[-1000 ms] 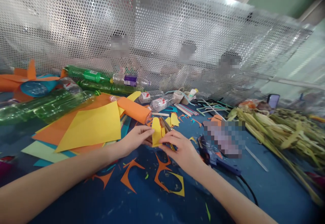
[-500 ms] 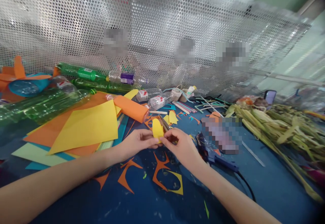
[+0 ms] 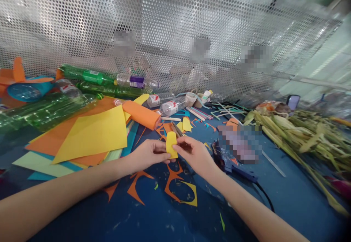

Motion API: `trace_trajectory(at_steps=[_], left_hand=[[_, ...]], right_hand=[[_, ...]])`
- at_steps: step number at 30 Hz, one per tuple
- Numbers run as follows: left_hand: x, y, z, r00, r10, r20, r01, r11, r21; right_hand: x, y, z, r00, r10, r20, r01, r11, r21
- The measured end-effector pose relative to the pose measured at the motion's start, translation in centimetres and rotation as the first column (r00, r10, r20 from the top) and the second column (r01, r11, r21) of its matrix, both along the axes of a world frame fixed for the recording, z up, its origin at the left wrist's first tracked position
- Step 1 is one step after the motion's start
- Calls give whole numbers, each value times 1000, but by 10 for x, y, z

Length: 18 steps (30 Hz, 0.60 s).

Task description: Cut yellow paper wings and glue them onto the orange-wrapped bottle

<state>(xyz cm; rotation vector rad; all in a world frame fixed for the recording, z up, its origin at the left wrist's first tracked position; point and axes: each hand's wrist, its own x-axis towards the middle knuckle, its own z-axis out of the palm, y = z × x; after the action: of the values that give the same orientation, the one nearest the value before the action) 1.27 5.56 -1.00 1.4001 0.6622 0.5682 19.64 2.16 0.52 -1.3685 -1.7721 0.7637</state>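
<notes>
Both hands meet over the middle of the blue table on a small yellow paper cutout (image 3: 171, 143) with a rounded top. My left hand (image 3: 149, 152) pinches its lower left side between thumb and fingers. The thumb and fingertips of my right hand (image 3: 193, 152) close on its right edge. Just behind the right hand, dark metal blades (image 3: 177, 129), looking like scissors, point up and left; whether that hand holds them is hidden. Two similar yellow cutouts (image 3: 187, 124) lie beyond. Orange paper scraps (image 3: 172, 183) and a yellow offcut (image 3: 193, 194) lie nearer.
Coloured sheets (image 3: 95, 134) are piled at left, beside green plastic bottles (image 3: 46, 112). An orange-wrapped bottle (image 3: 141, 114) lies behind my hands. A blue glue gun (image 3: 236, 168) with a cable sits at right, near dried husks (image 3: 296, 136). A perforated metal screen (image 3: 164, 26) stands behind.
The yellow cutout has turned more face-on and sits slightly lower, with its lower part now showing between my fingers. Both hands keep their pinch in nearly the same place.
</notes>
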Motion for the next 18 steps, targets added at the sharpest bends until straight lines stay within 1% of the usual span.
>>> trace_trajectory(at_steps=[3,7,9,12,14,18], left_hand=[[1,0,0,1000,-14,1,14,1000,-13],[1,1,-1,999,32,-15,-32,999,-42],[1,1,-1,998,59,-12,-59,998,-34],[0,1,2,995,97,-14,-96,995,13],[0,-1,5,993,118,-15,-117,993,25],[-3,-7,11,990,136,-20,-136,990,43]], right_hand=[[-1,0,-1,1000,-17,-19,18,1000,13],[-2,0,-1,998,-52,-29,52,999,16],[-2,-1,0,999,-24,-42,23,999,-25],[-2,-3,3,998,50,-38,-53,994,-92],[-3,-4,6,997,75,-9,-75,993,-95],[-9,-9,8,998,57,-15,-58,996,-64]])
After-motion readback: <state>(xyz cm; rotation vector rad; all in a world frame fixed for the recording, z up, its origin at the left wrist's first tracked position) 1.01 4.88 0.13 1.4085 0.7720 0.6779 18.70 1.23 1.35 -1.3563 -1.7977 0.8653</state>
